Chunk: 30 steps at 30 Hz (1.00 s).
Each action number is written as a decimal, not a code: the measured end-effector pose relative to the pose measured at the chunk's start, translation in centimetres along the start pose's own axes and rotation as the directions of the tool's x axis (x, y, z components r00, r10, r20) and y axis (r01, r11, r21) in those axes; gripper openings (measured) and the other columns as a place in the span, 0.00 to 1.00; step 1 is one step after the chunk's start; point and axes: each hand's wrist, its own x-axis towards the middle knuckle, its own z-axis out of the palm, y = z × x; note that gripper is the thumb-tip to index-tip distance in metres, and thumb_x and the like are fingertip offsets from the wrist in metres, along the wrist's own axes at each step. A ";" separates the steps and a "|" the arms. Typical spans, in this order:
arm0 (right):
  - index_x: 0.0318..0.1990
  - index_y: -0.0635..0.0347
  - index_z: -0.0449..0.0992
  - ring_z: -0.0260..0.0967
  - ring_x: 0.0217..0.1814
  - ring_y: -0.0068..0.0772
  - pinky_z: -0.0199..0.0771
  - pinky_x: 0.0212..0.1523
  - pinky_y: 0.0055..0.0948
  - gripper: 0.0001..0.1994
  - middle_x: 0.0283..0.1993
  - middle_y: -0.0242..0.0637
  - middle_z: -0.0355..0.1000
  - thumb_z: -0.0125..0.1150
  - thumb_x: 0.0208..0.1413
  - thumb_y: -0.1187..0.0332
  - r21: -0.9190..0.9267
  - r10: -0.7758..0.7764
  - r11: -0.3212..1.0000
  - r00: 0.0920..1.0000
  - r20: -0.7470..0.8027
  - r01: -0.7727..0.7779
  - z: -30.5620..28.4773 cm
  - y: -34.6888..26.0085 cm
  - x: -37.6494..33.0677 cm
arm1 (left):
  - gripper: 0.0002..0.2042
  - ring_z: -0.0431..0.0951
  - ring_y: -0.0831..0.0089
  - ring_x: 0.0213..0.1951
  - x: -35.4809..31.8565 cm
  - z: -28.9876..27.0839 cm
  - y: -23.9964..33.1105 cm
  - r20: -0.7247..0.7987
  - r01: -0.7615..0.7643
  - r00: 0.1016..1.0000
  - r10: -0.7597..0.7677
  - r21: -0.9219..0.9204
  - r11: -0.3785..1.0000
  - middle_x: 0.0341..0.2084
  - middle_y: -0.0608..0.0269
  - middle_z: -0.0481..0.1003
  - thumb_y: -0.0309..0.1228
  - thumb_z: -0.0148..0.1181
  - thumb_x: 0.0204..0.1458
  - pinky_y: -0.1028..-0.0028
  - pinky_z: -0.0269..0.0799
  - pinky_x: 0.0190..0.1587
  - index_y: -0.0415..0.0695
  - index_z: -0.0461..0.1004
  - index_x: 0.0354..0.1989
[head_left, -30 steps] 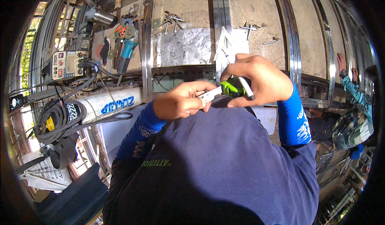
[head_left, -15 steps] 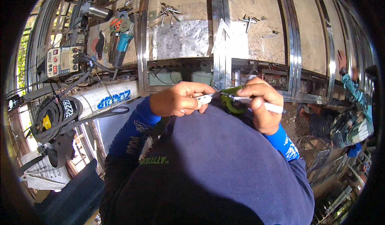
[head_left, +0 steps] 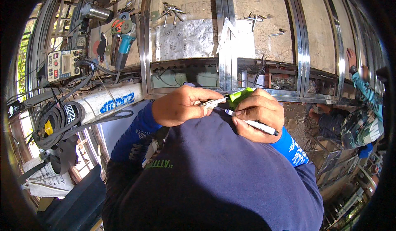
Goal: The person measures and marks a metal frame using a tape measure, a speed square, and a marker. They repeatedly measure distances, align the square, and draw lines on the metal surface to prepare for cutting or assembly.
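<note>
My left hand (head_left: 183, 105) pinches a small flat, whitish metal-looking piece (head_left: 213, 103) between thumb and fingers, in front of my chest. With my right hand (head_left: 260, 114) I grip a white marker pen (head_left: 260, 126); its dark end sticks out by the heel of the hand and its other end points toward the left hand. A lime-green object (head_left: 240, 96) shows between my hands, against the right fingers. It is partly covered, so its kind and what supports it cannot be told. The pen's left end is apart from the whitish piece.
Ahead is a bench with shiny metal tubes (head_left: 227, 72), a marked metal sheet (head_left: 185, 39) and clamps (head_left: 173, 12). To the left are a teal angle grinder (head_left: 125, 49), a welding machine (head_left: 64, 65), a white cylinder (head_left: 109, 102) and coiled cable (head_left: 60, 121). Another person (head_left: 361, 124) crouches at right.
The marker pen has turned in my right hand and now slants down to the right. My right fingers have closed around it. The green object shows higher up, and the left hand has shifted slightly.
</note>
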 end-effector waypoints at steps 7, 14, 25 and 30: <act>0.29 0.61 0.78 0.74 0.30 0.38 0.73 0.30 0.33 0.08 0.32 0.39 0.77 0.73 0.42 0.79 0.006 -0.018 1.000 1.000 0.025 0.018 0.4 0.4 0.3 | 0.22 0.76 0.78 0.40 -0.2 0.3 -0.2 -0.019 0.002 1.000 -0.003 -0.053 0.999 0.39 0.61 0.79 0.20 0.55 0.58 0.76 0.72 0.46 0.32 0.71 0.62; 0.28 0.61 0.76 0.73 0.28 0.37 0.71 0.27 0.32 0.08 0.30 0.39 0.77 0.72 0.42 0.78 -0.004 -0.016 1.000 1.000 0.020 0.016 0.8 0.8 0.5 | 0.21 0.75 0.79 0.41 -0.5 0.5 -0.2 -0.029 0.023 0.999 -0.026 -0.117 0.993 0.39 0.62 0.78 0.20 0.54 0.58 0.76 0.72 0.47 0.32 0.71 0.62; 0.26 0.61 0.76 0.73 0.27 0.36 0.70 0.26 0.31 0.08 0.29 0.40 0.77 0.72 0.43 0.78 0.006 0.009 1.000 0.999 0.032 -0.009 0.9 0.9 0.6 | 0.21 0.76 0.78 0.43 -0.6 0.3 -0.7 -0.023 0.012 1.000 -0.015 -0.118 0.993 0.41 0.60 0.79 0.21 0.54 0.60 0.76 0.72 0.49 0.30 0.69 0.63; 0.26 0.61 0.76 0.73 0.27 0.36 0.70 0.26 0.32 0.08 0.29 0.40 0.77 0.72 0.43 0.78 -0.003 -0.001 1.000 1.000 0.031 0.002 0.9 1.0 0.7 | 0.22 0.76 0.77 0.43 -0.5 0.4 -0.5 -0.032 0.018 0.999 -0.022 -0.117 0.993 0.42 0.59 0.79 0.20 0.55 0.59 0.76 0.73 0.50 0.30 0.69 0.63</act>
